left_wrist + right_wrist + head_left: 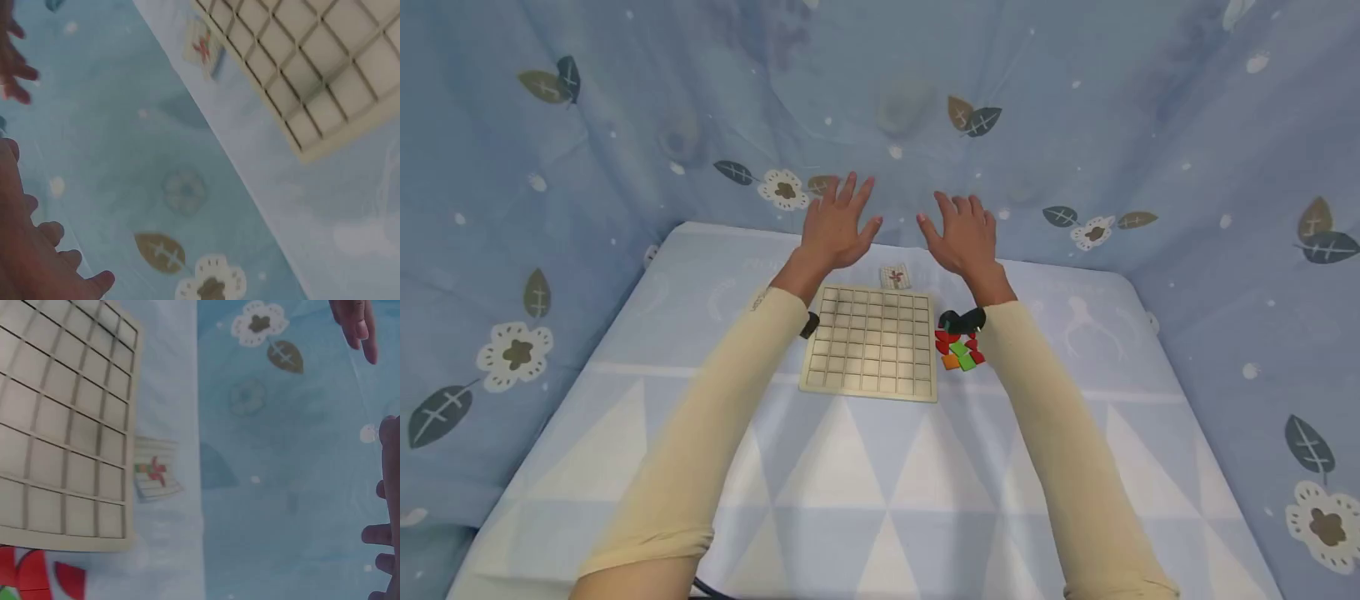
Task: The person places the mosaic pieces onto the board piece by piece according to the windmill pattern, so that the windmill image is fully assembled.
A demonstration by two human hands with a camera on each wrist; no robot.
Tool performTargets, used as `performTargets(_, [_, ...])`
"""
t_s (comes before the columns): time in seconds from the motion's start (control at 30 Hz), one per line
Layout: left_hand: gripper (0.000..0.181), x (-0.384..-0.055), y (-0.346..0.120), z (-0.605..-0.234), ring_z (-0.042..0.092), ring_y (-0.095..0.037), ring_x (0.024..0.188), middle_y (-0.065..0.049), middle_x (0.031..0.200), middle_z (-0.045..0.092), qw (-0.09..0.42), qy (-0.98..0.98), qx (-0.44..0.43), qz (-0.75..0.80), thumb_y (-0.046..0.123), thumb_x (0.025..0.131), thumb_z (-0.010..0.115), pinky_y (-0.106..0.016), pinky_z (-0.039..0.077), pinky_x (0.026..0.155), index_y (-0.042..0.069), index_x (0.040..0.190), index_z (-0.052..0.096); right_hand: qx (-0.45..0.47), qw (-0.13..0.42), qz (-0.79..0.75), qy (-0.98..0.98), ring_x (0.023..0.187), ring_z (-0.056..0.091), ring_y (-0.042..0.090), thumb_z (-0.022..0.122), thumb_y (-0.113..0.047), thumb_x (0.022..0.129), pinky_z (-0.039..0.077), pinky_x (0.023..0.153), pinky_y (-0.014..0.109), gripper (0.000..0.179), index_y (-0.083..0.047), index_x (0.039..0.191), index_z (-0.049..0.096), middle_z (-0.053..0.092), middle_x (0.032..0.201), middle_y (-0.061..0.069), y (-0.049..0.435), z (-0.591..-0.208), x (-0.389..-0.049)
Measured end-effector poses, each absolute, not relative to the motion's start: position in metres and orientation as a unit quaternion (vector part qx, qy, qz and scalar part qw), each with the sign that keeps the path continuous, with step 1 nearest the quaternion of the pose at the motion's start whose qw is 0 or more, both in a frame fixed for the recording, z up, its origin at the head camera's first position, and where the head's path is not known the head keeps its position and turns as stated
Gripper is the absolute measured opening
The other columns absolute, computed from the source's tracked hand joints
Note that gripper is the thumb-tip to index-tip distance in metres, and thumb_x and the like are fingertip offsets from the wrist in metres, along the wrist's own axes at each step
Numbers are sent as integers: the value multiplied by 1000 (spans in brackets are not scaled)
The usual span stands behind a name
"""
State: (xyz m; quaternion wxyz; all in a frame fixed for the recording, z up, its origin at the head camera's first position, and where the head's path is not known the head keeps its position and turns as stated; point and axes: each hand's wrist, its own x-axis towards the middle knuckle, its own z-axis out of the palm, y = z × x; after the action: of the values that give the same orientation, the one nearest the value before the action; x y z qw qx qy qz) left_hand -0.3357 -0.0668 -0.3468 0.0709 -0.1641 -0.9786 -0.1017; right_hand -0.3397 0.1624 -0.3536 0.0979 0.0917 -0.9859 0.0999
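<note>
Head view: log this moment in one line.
left hand: empty; right hand: empty; board: on table; tiles: right of board; card: beyond board

One board (871, 342), one card (894, 277), two green pieces (967, 363), one orange (951, 362), at least five red (977, 357)

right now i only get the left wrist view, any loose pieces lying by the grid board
Observer: Yes, the head view shows a cluster of coloured pieces on the table, just off the right side of the grid board.
Operator: ok what colours
Observer: Red, green and orange.
Operator: is one being held
Observer: Not that I can see. In the head view the left hand and the right hand are both stretched out past the board, with nothing showing in their fingers.
</note>
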Motion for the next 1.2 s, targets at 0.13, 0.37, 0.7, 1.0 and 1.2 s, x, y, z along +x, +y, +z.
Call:
performTargets(0.13, [66,-311,-70,-365,4,-35,148,-11,164,6,73,-966,-211,-131,50,105,29,-59,21,112,22,160,6,106,103,111,-983,137,32,38,37,-54,102,25,108,57,62,-15,151,41,45,145,17,175,-382,-321])
performTargets(0.37, [67,-270,-91,-404,7,-36,148,-13,163,11,43,-959,-241,-142,47,104,35,-60,23,111,19,160,11,98,63,96,-988,115,48,39,58,-42,96,38,95,57,46,-11,130,66,60,122,17,191,-434,-288])
performTargets(0.7, [76,-227,-124,-457,1,-38,148,-16,163,4,-64,-971,-179,-143,50,101,44,-66,16,110,16,160,9,61,12,101,-993,103,49,36,69,-34,90,38,91,57,35,-9,114,75,62,104,14,202,-466,-262])
performTargets(1.0, [87,-213,-134,-479,-4,-40,147,-19,163,0,-108,-967,-163,-166,52,96,52,-64,7,112,15,160,7,25,7,158,-987,97,47,32,69,-29,91,39,84,53,31,-7,111,75,60,97,11,202,-473,-258])
performTargets(1.2, [90,-211,-142,-481,-1,-41,147,-20,162,5,-110,-961,-168,-192,51,94,58,-63,4,113,11,159,10,0,-8,203,-979,96,45,31,72,-31,89,36,84,49,27,-7,102,71,57,94,10,200,-475,-261])
